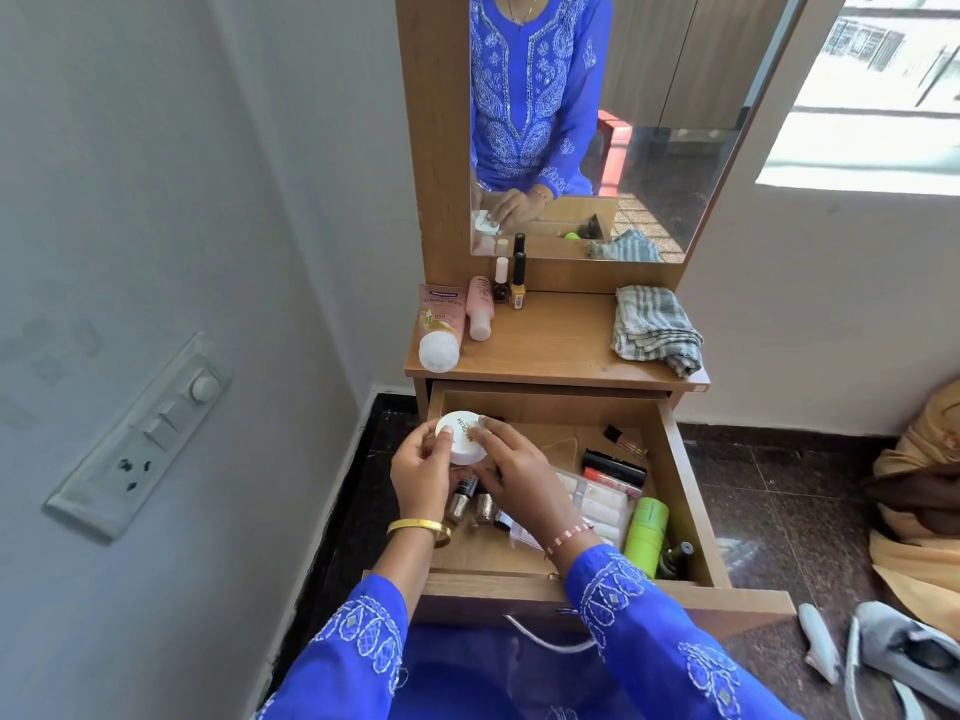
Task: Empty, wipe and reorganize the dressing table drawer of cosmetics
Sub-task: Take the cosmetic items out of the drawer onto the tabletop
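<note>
While the drawer (680,491) stood pulled open, a white round jar (464,438) was held above its left rear corner, grasped by the curled fingers of the left hand (421,467) and the right hand (511,472). Nail polish bottles (470,504) and a green tube (645,530) lay inside. On the dressing table top (550,345) were set a pink tube (440,324) and a folded checked cloth (654,327).
</note>
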Tool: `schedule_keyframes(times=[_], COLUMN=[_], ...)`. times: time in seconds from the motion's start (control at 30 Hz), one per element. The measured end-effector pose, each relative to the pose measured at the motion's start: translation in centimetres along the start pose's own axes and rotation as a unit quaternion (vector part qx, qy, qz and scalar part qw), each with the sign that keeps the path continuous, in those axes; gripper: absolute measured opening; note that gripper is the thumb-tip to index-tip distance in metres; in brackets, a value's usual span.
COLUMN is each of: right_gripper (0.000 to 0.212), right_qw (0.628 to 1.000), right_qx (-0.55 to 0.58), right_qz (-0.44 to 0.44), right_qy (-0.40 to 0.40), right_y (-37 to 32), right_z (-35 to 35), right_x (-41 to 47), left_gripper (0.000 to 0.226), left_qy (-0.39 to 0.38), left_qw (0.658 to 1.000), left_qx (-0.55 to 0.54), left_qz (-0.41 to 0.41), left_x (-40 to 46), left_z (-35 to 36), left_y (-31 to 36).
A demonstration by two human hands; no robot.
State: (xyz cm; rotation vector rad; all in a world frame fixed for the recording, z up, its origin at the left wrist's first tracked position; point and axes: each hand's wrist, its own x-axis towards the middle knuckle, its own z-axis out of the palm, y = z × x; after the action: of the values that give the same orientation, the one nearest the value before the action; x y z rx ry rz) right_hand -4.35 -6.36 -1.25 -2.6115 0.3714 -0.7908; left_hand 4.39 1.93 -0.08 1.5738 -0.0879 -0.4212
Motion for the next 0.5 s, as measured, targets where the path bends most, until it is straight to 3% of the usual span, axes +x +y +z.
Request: schedule_keyframes(times=[0.13, 0.23, 0.4, 0.5], right_gripper=[0.031, 0.022, 0.026, 0.033], right_qw=[0.999, 0.99, 0.951, 0.928], right_qx=[-0.004, -0.027, -0.14, -0.187], right_qz=[0.03, 0.047, -0.071, -0.089], right_qy=[-0.042, -0.131, -0.266, -0.308], right_y=[-0.1, 0.5, -0.7, -1.1], right_z=[0.0, 0.2, 0.7, 1.2], right_x=[-0.2, -0.1, -0.2, -0.2], left_gripper=[0.026, 0.03, 0.034, 0.035], left_qy=[0.057, 0.084, 0.09, 0.089], left_qw=[0.998, 0.996, 0.996, 0.996], left_qx=[0.016, -0.008, -0.013, -0.009], left_qz=[0.033, 0.026, 0.025, 0.024], left_x=[0.2, 0.7, 1.1, 1.0], left_z=[-0.3, -0.5, -0.4, -0.4], left_y=[-0.1, -0.3, -0.6, -0.6])
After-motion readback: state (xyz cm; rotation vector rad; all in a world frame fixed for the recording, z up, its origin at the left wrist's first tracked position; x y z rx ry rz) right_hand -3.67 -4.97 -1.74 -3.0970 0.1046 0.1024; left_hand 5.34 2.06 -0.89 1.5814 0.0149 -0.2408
